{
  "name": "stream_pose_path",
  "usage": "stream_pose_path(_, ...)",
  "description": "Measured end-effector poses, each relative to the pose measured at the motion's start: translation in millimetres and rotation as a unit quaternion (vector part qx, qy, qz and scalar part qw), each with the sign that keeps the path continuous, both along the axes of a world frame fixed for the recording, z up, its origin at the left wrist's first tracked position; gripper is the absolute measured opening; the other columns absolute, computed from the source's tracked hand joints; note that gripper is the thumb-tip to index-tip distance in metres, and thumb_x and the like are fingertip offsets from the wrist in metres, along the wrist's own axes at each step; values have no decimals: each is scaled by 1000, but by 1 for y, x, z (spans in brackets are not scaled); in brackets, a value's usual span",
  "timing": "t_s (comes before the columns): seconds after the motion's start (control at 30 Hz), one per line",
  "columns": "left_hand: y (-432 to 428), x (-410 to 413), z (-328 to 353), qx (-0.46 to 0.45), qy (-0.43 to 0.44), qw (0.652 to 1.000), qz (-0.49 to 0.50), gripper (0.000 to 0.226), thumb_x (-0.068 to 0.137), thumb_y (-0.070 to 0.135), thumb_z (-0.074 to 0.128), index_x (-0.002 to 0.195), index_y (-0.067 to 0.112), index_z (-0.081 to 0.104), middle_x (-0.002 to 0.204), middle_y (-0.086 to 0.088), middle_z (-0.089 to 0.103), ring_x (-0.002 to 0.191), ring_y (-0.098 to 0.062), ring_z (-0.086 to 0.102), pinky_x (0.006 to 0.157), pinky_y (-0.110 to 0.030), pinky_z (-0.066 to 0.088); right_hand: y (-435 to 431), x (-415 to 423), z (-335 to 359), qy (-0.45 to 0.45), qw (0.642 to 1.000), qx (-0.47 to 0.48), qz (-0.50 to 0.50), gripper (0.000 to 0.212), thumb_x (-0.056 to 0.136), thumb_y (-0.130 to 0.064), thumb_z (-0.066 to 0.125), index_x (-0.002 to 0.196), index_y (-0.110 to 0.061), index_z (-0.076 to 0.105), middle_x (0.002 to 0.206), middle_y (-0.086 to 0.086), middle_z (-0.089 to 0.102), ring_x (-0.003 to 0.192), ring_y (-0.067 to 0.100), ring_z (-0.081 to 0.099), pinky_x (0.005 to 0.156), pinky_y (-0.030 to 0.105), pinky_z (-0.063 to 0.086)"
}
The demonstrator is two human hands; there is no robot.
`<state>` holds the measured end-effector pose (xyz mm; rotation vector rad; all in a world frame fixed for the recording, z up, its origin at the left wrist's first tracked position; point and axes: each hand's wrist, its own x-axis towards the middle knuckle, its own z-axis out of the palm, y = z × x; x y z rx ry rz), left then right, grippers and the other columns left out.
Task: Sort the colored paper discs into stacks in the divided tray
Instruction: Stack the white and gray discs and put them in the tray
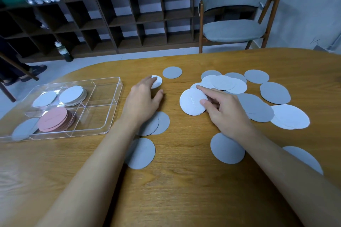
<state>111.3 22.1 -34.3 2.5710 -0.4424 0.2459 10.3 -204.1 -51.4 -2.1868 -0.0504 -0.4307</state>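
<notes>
Left hand [145, 98], fingers relaxed, touches a white round paper disc [157, 81]; right hand [224, 112] pinches a second white paper disc [191, 102].

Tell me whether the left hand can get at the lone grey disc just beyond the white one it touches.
Probably yes: the grey disc lies alone on bare table, just past the white disc under the left hand, with nothing covering it.

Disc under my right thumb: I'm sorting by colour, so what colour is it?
White: the disc shows best in the head view.
</notes>
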Motion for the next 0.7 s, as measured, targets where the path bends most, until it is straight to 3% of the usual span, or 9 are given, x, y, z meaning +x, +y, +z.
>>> stream_pose_path(0.07,1,14,-1,24,31,999,8,56,102,37,62,150,11,50,162,-11,42,149,-32,40,119,-41,34,0,0,-1,3,1000,1,-2,42,102,-15,60,143,-25,60,82,-3,60,79,8,53,72,19,43)
stream_pose_path(0.13,3,24,-3,41,44,998,15,52,101,42,61,141,9,56,156,-13,50,142,-35,47,111,-42,41,-1,1,-1,3,1000,7,-4,42,102,-15,61,142,-25,60,80,-8,57,75,3,51,69,12,39)
stream_pose_path(0.23,5,29,-8,62,-8,998,26,42,98,50,63,120,15,69,114,-9,73,106,-36,64,81,-37,51,0,1,-1,3,1000,12,-5,42,101,-14,61,142,-24,60,78,-14,55,73,0,51,68,10,40)
stream_pose_path(0.37,9,20,-11,125,-135,983,-7,44,102,55,48,91,16,67,76,-6,69,71,-38,65,58,-40,53,0,0,0,4,1000,21,-1,43,101,-14,61,143,-24,60,86,-5,62,82,16,61,78,28,51)
stream_pose_path(0.47,7,1,-5,123,-240,962,-33,43,108,41,42,83,10,58,59,-6,57,49,-40,56,42,-33,37,-1,1,0,11,1000,28,-4,43,101,-14,61,142,-25,60,90,1,65,84,20,62,81,32,52)
stream_pose_path(0.53,5,-12,1,88,-267,959,-25,38,107,34,41,85,9,57,57,-7,55,45,-40,52,40,-31,32,-1,1,0,16,999,34,-10,42,101,-14,60,142,-25,60,88,0,64,82,19,62,80,28,51)
stream_pose_path(0.6,2,-27,5,32,-244,969,-26,28,105,30,44,91,10,58,62,-5,57,51,-38,54,42,-37,39,-1,2,0,16,999,35,-15,42,101,-14,61,142,-25,60,84,-7,61,79,14,61,75,19,48)
stream_pose_path(0.7,-8,-51,8,-108,-155,982,-25,10,98,18,56,90,13,60,62,1,59,56,-24,53,55,-39,45,-1,2,0,17,999,28,-19,43,101,-15,60,144,-25,59,83,-4,62,80,17,63,77,25,52)
